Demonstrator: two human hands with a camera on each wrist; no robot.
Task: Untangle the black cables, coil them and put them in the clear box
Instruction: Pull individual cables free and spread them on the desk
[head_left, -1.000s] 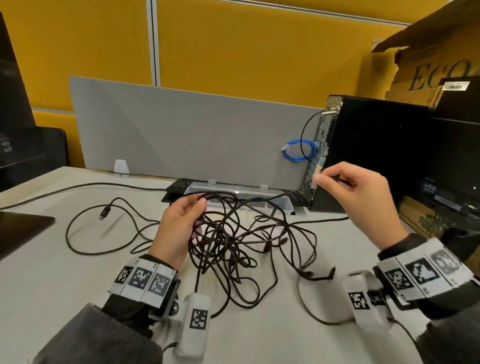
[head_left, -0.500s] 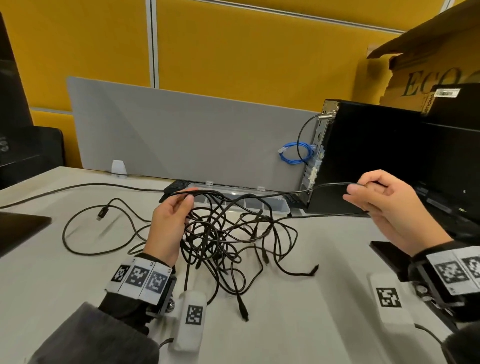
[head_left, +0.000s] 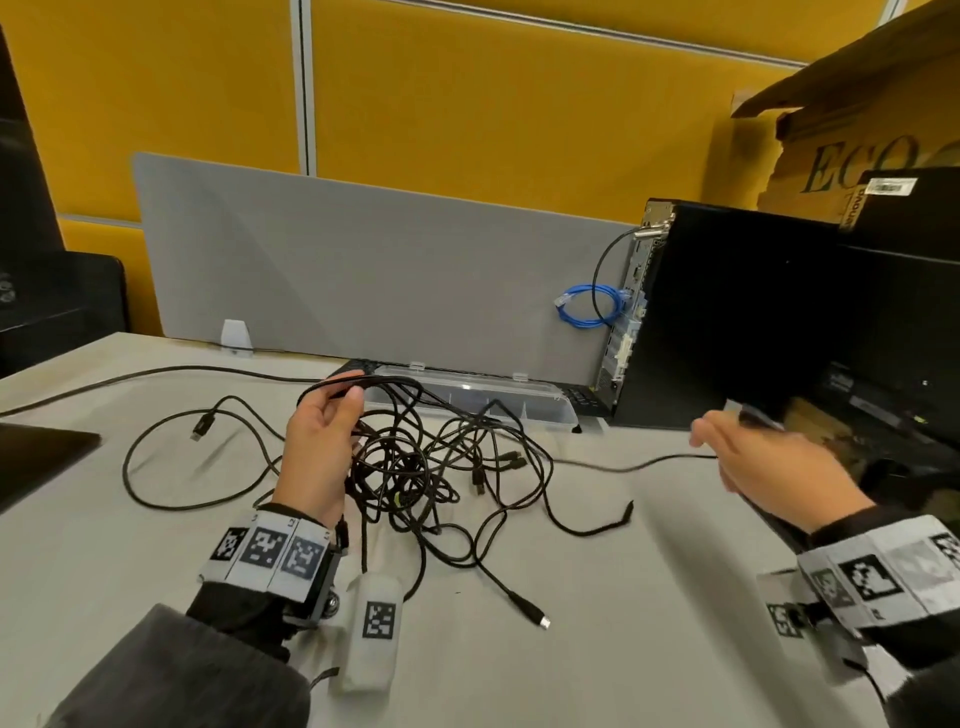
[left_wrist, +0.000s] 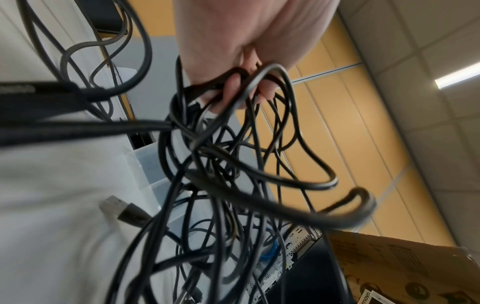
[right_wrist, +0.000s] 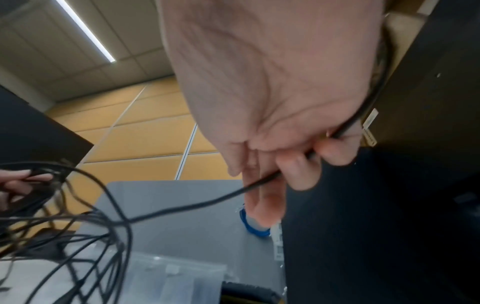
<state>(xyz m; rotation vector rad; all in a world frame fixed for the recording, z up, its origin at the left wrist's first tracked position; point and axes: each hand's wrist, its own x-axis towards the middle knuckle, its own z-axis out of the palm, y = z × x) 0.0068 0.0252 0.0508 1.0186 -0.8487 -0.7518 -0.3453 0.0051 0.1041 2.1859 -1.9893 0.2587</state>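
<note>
A tangle of black cables (head_left: 415, 462) lies on the white table (head_left: 597, 649) in the middle of the head view. My left hand (head_left: 322, 441) grips several loops at the top of the tangle (left_wrist: 233, 86) and holds them up. My right hand (head_left: 748, 457), out to the right by the black computer case, pinches a single black cable (right_wrist: 262, 181) that runs taut back to the tangle (head_left: 623, 465). The clear box (head_left: 524, 405) sits closed behind the tangle, against the grey divider.
A black computer case (head_left: 727, 317) with a blue cable coil (head_left: 592, 306) stands at the right, cardboard boxes (head_left: 852, 145) behind it. One long loose cable (head_left: 156, 467) with a USB plug curves over the table's left side. A dark laptop corner (head_left: 36, 457) shows at the far left.
My right hand has pulled its single cable farther right and lower, drawing it out of the tangle. The left hand keeps its hold on the loops.
</note>
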